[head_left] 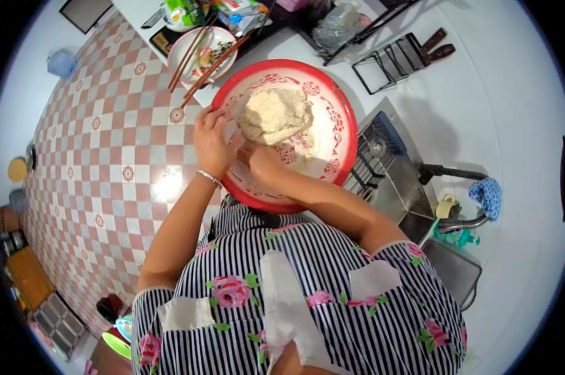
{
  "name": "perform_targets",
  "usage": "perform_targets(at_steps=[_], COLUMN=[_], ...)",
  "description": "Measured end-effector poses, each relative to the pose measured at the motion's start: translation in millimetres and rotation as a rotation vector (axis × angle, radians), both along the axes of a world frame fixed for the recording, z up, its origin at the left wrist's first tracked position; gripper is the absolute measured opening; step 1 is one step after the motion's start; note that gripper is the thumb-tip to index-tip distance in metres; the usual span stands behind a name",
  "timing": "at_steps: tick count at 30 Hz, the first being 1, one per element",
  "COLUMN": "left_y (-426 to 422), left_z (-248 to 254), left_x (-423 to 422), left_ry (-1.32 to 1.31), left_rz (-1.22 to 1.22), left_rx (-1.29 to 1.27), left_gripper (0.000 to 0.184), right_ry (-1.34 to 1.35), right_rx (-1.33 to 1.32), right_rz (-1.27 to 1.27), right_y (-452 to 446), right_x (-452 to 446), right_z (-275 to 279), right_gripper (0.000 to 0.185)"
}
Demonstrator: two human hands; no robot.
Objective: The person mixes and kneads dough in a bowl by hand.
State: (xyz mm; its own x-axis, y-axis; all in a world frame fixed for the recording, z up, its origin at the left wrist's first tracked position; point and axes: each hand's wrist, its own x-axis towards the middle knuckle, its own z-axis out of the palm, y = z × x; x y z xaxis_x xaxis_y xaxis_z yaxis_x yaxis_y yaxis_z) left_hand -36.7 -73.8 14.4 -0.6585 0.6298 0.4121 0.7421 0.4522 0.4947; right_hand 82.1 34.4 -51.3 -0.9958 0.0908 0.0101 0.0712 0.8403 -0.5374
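Note:
A lump of pale, rough dough (275,115) lies in a large white enamel basin (349,128) with a red rim and red patterns. My left hand (214,142) is closed over the basin's left rim, its thumb side reaching inside. A silver bangle (209,177) circles that wrist. My right hand (259,164) is inside the basin, just below the dough and beside my left thumb. Its fingers are curled and partly hidden, so what they hold, if anything, does not show. Small dough smears mark the basin floor right of the lump.
A bowl (223,47) with food scraps and chopsticks (202,80) stands beyond the basin. Right of it are a knife rack (392,62), a sink (400,194), a faucet (451,172) and a blue cloth (485,197). Checkered floor (117,125) lies to the left.

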Motion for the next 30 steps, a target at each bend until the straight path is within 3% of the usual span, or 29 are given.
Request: perform_targets(at_steps=[3, 5, 7, 10, 13, 15, 16, 17, 20, 22, 23, 25, 28, 29, 30], left_y=[1, 1, 1, 0, 0, 0, 0, 0, 1, 7, 10, 18, 24, 29, 33], left_z=[-4, -4, 0, 1, -1, -2, -1, 2, 5, -21, -34, -53, -56, -51, -40], left_x=[0, 0, 0, 0, 0, -1, 0, 2, 10, 12, 15, 21, 36, 38, 42], left_ry=[-0.055, -0.053, -0.043, -0.048, -0.051, -0.048, -0.049, 0.014, 0.114, 0.071, 0.098, 0.155, 0.037, -0.131, -0.307], left_rz=[0.014, 0.015, 0.008, 0.006, 0.01, 0.015, 0.018, 0.013, -0.093, -0.282, -0.266, -0.231, -0.175, -0.242, -0.306], left_rx=[-0.004, 0.021, 0.045, 0.03, 0.031, 0.025, 0.022, -0.062, -0.399, -0.724, -0.784, -0.896, -0.821, -0.894, -0.961], left_gripper=[0.04, 0.039, 0.037, 0.038, 0.038, 0.034, 0.033, 0.031, 0.029, 0.033, 0.033, 0.033, 0.033, 0.034, 0.035], right_ry=[-0.265, -0.245, -0.509, -0.606, -0.417, -0.656, -0.697, -0.735, -0.919, -0.661, -0.62, -0.201, -0.581, -0.697, -0.625], right_rx=[0.152, 0.296, 0.505, 0.591, 0.542, 0.462, 0.441, 0.418, 0.134, 0.17, 0.308, 0.477, 0.486, 0.492, 0.254], right_rz=[0.274, 0.36, 0.318, 0.053, -0.219, -0.331, -0.189, -0.046, -0.06, -0.252, -0.221, -0.289, -0.176, -0.134, -0.235], right_y=[39, 79, 105, 129, 118, 84, 70, 61, 66, 90, 108, 127, 105, 99, 91], right_x=[50, 76, 73, 49, 59, 59, 64, 67, 50, 46, 42, 46, 51, 49, 54], right_z=[-5, 2, 37, 55, 29, 15, 18, 21, 58, 62, 62, 48, 47, 50, 52], right_gripper=[0.013, 0.013, 0.015, 0.017, 0.02, 0.026, 0.028, 0.03, 0.032, 0.03, 0.03, 0.034, 0.042, 0.046, 0.052])
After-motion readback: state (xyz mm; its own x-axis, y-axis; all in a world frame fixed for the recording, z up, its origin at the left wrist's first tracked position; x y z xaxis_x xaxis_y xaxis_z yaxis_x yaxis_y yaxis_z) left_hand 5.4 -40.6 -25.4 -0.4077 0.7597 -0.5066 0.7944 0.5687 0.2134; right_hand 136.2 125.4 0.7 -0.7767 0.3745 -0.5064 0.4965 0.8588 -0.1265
